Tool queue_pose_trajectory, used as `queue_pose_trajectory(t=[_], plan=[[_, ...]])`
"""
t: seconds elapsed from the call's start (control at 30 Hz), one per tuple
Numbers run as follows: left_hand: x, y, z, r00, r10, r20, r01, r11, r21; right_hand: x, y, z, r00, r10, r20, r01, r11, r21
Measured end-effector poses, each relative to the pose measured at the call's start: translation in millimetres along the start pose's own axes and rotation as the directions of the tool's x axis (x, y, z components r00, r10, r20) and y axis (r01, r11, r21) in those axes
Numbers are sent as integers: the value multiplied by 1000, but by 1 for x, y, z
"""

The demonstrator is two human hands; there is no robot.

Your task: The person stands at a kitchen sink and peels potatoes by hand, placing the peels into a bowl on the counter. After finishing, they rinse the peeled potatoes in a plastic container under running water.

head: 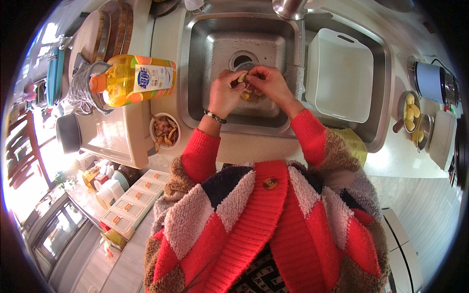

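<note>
Both hands meet over the left basin of a stainless steel sink point(216, 47). My left hand point(228, 91) holds a small pale piece of food point(242, 77) between thumb and fingers. The fingertips of my right hand point(269, 81) pinch at the same piece from the other side. Beneath the hands, partly hidden, a clear bowl point(246, 66) stands near the drain, and a small yellow-orange piece point(245, 95) shows below the fingers. What the pale piece is exactly, I cannot tell.
A white plastic tub point(344, 80) sits in the right basin. At the left stand a dish soap bottle point(139, 78) and a white container of brownish peelings point(165, 130). Peeled yellowish pieces point(411, 113) lie in a pot at the far right. A yellow cloth point(348, 144) lies by the sink edge.
</note>
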State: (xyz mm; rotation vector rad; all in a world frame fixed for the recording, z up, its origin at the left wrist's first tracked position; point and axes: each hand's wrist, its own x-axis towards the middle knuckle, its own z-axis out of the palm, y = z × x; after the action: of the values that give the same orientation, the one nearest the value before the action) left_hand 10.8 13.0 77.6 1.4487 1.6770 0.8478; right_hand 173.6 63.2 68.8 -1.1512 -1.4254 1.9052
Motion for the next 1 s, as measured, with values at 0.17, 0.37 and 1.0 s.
queue_pose_trajectory(t=[0.17, 0.37, 1.0], plan=[[1, -5, 0, 999, -41, 21, 43, 989, -143, 1, 5, 0, 999, 40, -12, -39, 999, 22], [2, -4, 0, 992, -89, 86, 113, 935, -335, 5, 10, -2, 998, 57, -1, -57, 996, 69], [2, -2, 5, 995, -91, 49, 100, 971, -219, 11, 18, 3, 994, -90, -65, 75, 976, -204]])
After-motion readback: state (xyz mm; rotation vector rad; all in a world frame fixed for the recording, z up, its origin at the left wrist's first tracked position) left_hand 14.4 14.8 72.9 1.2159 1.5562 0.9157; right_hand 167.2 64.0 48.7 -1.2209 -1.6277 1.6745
